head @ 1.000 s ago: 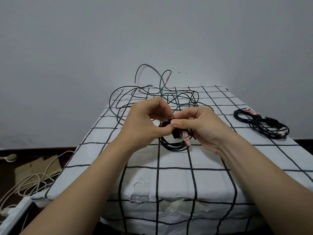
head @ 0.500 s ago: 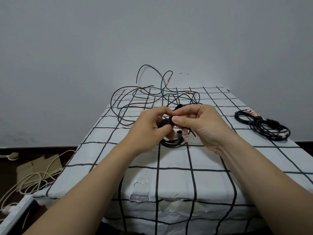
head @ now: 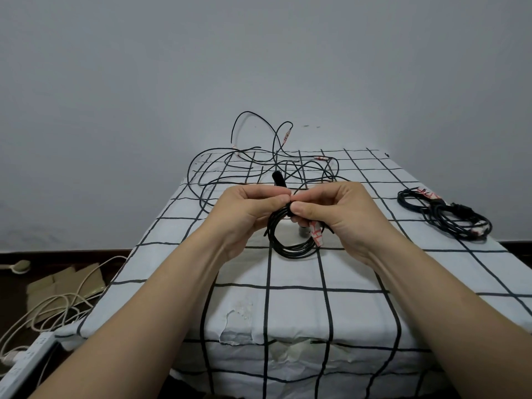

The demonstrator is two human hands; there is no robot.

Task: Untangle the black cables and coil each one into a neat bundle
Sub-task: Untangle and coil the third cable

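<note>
A small coil of black cable point(head: 290, 246) hangs between my two hands above the checked table point(head: 359, 272). My left hand point(head: 247, 211) pinches the top of the coil from the left. From the right, my right hand point(head: 334, 208) grips the same spot, thumb toward me. A black plug end point(head: 278, 178) sticks up behind my fingers. A white tag with red marks point(head: 316, 233) and a metal connector point(head: 304, 232) hang below my right hand. Behind them a loose tangle of black cables point(head: 259, 165) spreads over the far end of the table.
A coiled bundle of black cables point(head: 449, 218) with red-and-white tags lies at the table's right side. On the floor at left are white cords point(head: 54, 306), a power strip point(head: 23, 361) and flat cardboard point(head: 66, 283). A grey wall stands behind the table.
Both hands have turned the coil so its loop now hangs down facing me. The black plug end has come up above my fingers.
</note>
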